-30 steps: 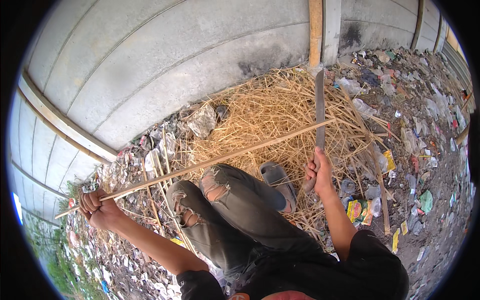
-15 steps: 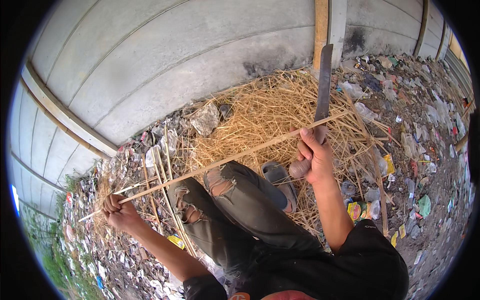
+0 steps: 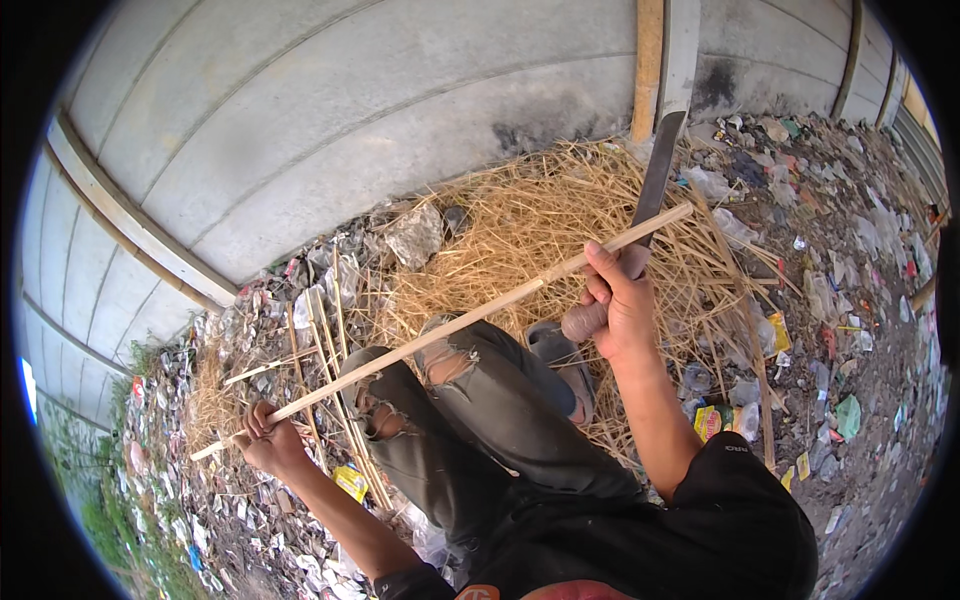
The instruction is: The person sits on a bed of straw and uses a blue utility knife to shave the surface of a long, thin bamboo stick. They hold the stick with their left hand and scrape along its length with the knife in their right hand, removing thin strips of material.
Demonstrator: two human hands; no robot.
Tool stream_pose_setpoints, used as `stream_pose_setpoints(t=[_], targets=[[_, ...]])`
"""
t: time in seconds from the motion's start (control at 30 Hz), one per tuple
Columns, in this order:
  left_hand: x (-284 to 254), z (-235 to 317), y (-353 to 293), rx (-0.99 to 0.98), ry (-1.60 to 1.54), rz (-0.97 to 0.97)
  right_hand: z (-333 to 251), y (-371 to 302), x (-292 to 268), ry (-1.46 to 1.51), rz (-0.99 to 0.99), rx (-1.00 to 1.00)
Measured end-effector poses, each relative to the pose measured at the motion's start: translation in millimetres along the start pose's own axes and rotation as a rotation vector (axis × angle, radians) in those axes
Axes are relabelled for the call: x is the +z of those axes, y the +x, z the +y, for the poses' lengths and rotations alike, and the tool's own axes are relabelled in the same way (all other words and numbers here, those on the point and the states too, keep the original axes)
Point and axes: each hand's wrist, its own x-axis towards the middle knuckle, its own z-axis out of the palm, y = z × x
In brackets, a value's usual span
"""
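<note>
Lower left, the left hand (image 3: 273, 447) has its fingers round a bamboo strip (image 3: 450, 328). Right of centre, the right hand (image 3: 630, 318) grips it and a machete (image 3: 658, 170). Lower right: yellow packet (image 3: 707, 422), contents hidden

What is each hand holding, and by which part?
Left hand: the long strip, near its lower-left end. Right hand: the big knife, by its handle, thumb over the strip.

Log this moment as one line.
left hand: grips long pale wooden strip | right hand: grips dark-bladed machete by handle, thumb against strip | beyond: golden straw-like heap
</note>
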Motion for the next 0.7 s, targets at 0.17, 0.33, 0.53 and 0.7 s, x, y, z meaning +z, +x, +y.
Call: stream_pose_setpoints(t=[0.17, 0.33, 0.53, 0.7], targets=[[42, -27, -65, -0.143, -0.232, -0.319, 13, -2, -3, 0.023, 0.038, 0.07], [67, -87, -104, -0.185, -0.01, -0.824, 34, 7, -48, 0.032, 0.13, 0.414], [80, -184, -133, -0.446, 0.054, -1.075, 79, 20, -243, 0.226, 0.092, 0.956], [56, -265, -160, -0.515, 0.429, -1.011, 102, -48, -304, -0.244, 0.358, 0.833]])
